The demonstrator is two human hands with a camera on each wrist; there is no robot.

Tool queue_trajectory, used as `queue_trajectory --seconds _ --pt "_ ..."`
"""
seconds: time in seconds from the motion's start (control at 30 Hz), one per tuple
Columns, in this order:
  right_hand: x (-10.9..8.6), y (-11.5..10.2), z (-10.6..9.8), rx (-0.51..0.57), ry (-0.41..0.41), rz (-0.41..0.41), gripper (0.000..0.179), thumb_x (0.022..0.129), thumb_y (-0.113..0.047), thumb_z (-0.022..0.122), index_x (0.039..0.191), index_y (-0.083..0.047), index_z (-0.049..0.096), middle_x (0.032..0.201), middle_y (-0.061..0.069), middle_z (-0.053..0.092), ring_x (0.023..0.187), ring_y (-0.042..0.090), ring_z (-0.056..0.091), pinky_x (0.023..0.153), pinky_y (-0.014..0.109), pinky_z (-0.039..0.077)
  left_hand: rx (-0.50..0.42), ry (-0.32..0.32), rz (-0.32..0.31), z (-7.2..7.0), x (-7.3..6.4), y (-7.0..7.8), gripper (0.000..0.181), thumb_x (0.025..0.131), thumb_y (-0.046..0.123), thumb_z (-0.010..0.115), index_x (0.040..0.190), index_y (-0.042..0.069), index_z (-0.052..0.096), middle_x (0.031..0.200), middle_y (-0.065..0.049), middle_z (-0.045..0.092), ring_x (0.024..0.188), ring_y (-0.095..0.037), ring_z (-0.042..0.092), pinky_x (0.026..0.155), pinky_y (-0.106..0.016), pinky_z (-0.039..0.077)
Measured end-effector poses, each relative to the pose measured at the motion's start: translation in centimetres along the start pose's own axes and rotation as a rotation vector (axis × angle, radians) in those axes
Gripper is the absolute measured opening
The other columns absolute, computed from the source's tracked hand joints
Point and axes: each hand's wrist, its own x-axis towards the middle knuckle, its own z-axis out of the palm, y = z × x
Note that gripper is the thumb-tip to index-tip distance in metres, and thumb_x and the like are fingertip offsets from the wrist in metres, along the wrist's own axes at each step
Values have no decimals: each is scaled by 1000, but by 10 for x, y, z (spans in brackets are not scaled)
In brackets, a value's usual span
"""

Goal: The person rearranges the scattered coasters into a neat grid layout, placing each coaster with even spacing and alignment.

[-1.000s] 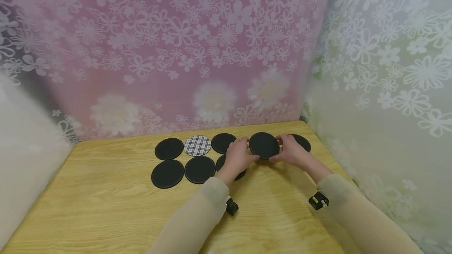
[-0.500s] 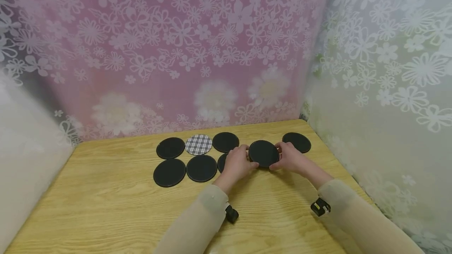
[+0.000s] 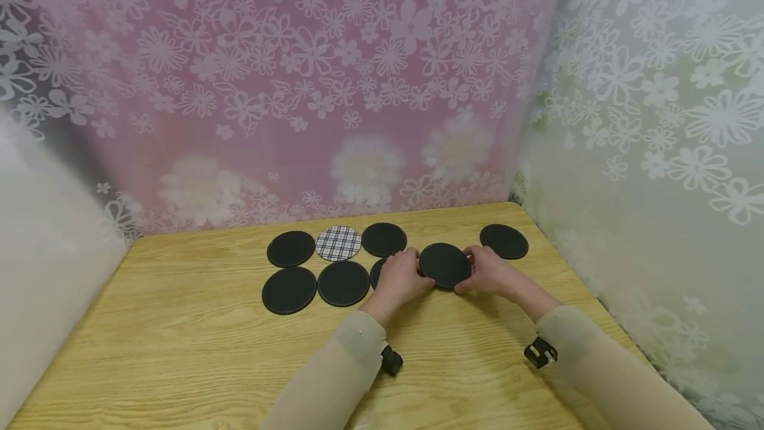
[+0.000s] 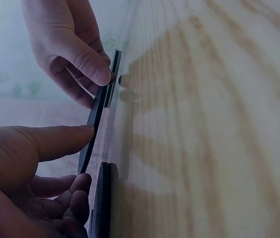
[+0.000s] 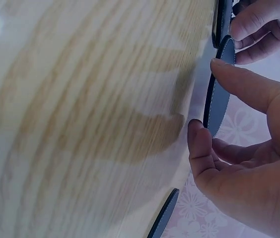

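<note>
Both hands hold one round black coaster by its opposite edges. My left hand pinches its left side between thumb and fingers, and my right hand grips the right side. From the left wrist, the thin stitched disc appears edge-on and slightly raised off the tabletop. The right wrist view also has the coaster apart from the wood, with the thumb on its near edge. Just left of it lies another black coaster, mostly hidden by my left hand.
To the left, black coasters lie in two rows on the wooden table. One plaid white coaster is in the back row. A separate black coaster lies at the far right. Floral curtains border the back and sides.
The held coaster and both hands have moved toward me from the back row, towards the front row's level. The far-right coaster, partly covered before, is now fully visible.
</note>
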Motion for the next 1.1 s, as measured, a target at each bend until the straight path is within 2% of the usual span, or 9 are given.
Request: queue_trajectory --seconds 0.2,0.43,0.7,1.1 --pt "1 1 2 -64 12 -33 87 86 -20 98 148 18 49 135 35 58 127 49 57 103 58 54 13 11 17 16 11 -17 51 91 33 92 128 5 71 101 -2 69 103 -30 65 91 -46 54" --pt "5 1 4 -158 28 -72 86 85 -22 99 144 20 52 127 33 63 125 51 58 103 59 54 16 -30 7 -5 -7 1 45 93 28 92 123 3 72 103 -6 67 101 -30 65 89 -46 54" --pt "4 0 4 -163 3 -65 85 86 -23 98 144 20 52 124 29 66 123 48 60 103 57 54 67 -43 -3 -5 -7 1 48 92 31 94 126 4 73 113 -9 67 106 -30 65 92 -45 56" --pt "4 0 1 -195 -5 -54 85 86 -25 98 145 18 55 125 31 63 122 46 59 104 57 53 114 -52 24 -3 -6 1 52 93 34 93 132 5 76 123 -14 68 119 -35 65 102 -47 55"
